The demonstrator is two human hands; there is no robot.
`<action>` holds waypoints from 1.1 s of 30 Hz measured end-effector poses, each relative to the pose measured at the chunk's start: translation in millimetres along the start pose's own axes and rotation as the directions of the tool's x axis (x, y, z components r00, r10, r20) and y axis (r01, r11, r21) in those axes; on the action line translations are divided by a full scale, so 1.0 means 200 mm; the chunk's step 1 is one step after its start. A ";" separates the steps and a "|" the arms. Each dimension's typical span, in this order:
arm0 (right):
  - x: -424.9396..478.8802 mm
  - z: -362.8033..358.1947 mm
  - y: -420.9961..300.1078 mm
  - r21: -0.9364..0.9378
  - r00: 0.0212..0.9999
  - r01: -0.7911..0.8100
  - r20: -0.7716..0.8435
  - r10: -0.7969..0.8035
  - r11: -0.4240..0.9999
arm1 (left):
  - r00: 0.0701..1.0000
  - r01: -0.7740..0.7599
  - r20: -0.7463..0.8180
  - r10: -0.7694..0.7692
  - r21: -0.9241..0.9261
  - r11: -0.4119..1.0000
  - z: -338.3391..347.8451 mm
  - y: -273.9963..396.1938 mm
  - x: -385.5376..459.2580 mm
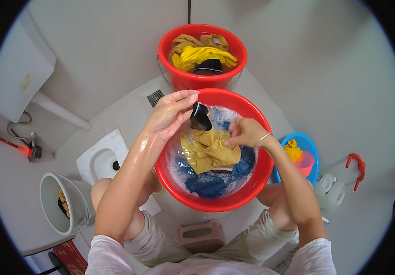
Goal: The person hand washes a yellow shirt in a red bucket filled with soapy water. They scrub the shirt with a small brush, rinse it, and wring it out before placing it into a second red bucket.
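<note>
A wet yellow garment [207, 147] with a black band [200, 118] edged in white lies partly in soapy water inside a red basin [214, 203]. Between its thumb and fingers, my left hand [175, 111] pinches the black band and lifts it above the suds. My right hand [250, 132], slightly blurred, hovers over the garment's right side, its thumb and fingers apart and nothing visible between them. Dark blue cloth [206, 185] floats around and below the yellow garment. How far it extends underneath is hidden.
Behind the basin stands a red bucket [202, 80] of soaking clothes. A squat toilet [103, 158] and grey bucket [46, 202] are left. To the right sit a blue basin [316, 161] and white jugs [333, 194]. A pinkish stool [201, 232] is between the knees.
</note>
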State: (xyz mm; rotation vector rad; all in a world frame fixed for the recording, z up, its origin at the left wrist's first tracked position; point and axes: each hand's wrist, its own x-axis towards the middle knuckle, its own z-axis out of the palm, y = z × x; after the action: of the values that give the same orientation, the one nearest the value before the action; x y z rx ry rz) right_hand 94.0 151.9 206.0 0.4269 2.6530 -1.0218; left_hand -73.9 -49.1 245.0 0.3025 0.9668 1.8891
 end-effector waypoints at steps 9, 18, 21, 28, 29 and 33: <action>0.17 0.46 -0.09 0.169 0.989 0.134 -0.085 -0.121 0.976 | 0.991 0.038 0.113 -0.066 0.239 0.970 0.11 -0.14 0.03; 0.01 -0.09 -0.44 0.895 0.930 0.354 -0.368 -0.001 0.271 | 0.992 0.119 0.042 -0.123 0.081 0.990 0.05 -0.20 0.09; -0.11 -0.24 -0.54 0.865 0.883 0.468 -0.452 -0.125 0.180 | 1.000 -0.005 0.007 0.004 0.185 0.983 0.03 -0.23 0.09; 0.00 -0.23 -0.29 0.863 0.857 0.505 -0.499 0.130 -0.011 | 1.000 -0.001 -0.002 0.001 0.088 0.996 0.00 -0.19 0.13; 0.03 -0.22 -0.23 0.870 0.864 0.489 -0.472 0.176 -0.068 | 0.998 -0.054 0.032 0.054 -0.016 0.998 0.02 -0.16 0.13; 0.15 -0.14 -0.08 0.893 0.845 0.444 -0.443 0.298 0.067 | 0.991 -0.094 0.067 0.119 -0.291 0.952 0.12 -0.14 0.13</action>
State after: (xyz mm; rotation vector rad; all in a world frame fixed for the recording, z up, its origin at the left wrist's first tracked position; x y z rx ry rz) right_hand 56.6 165.2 224.9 0.9147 1.6364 -3.1971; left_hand -55.8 -8.6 235.6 0.2614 0.6182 2.0678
